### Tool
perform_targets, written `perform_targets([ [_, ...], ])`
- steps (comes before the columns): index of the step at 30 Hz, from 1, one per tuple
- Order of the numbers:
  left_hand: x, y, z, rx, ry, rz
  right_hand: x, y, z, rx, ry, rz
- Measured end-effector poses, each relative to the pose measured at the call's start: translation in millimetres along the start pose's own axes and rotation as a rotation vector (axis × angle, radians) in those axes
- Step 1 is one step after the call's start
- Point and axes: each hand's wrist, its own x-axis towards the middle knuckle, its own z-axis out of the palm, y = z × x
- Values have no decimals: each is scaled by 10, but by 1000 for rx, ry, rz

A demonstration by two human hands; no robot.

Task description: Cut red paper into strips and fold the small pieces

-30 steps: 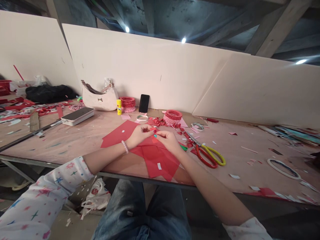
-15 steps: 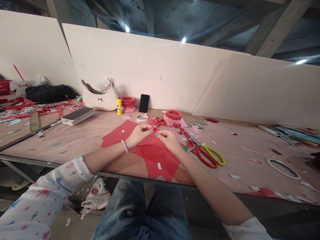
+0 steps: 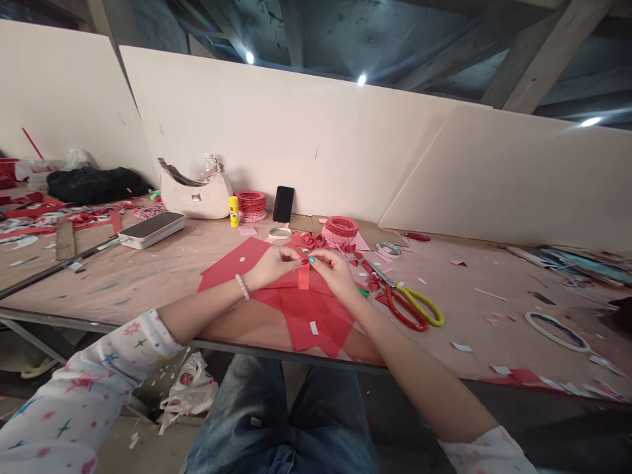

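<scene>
My left hand (image 3: 273, 265) and my right hand (image 3: 336, 270) meet above a pile of red paper sheets (image 3: 301, 306) on the wooden table (image 3: 148, 276). Both pinch the top of a narrow red paper strip (image 3: 303, 276) that hangs down between them. A bead bracelet sits on my left wrist. Scissors with red and yellow handles (image 3: 409, 306) lie just right of my right hand. Small folded red paper pieces (image 3: 310, 241) lie beyond my fingers.
A white handbag (image 3: 195, 194), a yellow glue stick (image 3: 234, 211), a black phone (image 3: 284, 204) and stacks of red paper rings (image 3: 340, 230) stand along the back wall. Tape rolls (image 3: 557, 331) and paper scraps litter the right. A white flat box (image 3: 152, 229) lies at left.
The red strip now hangs down longer between my fingers; before it was a small bunched piece. Both hands have stayed in about the same place.
</scene>
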Motion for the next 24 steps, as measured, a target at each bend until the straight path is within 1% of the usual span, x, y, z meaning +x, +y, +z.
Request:
perform_targets([
  [4, -8, -45, 24, 39, -24, 17, -1, 9, -12, -84, -31, -78],
  [6, -16, -58, 31, 55, -19, 31, -4, 19, -13, -98, -37, -80],
  [10, -33, -57, 39, 98, -14, 81, -8, 19, -2, -99, 10, -64],
  [12, -34, -62, 45, 119, -10, 73, -13, 12, 8, -106, 18, -55],
  [15, -22, -95, 63, 49, 9, -36, -23, 18, 29, -101, 50, -24],
  [18, -9, -135, 82, -148, -23, -187, -28, 47, 47, -86, 88, 18],
  [20, -7, -147, 83, -222, -37, -238, -27, 60, 51, -83, 93, 27],
  [22, -10, -144, 74, -159, -35, -201, -27, 52, 46, -101, 79, 16],
  [24, -18, -136, 62, -13, -46, -104, -30, 28, 35, -120, 39, -12],
])
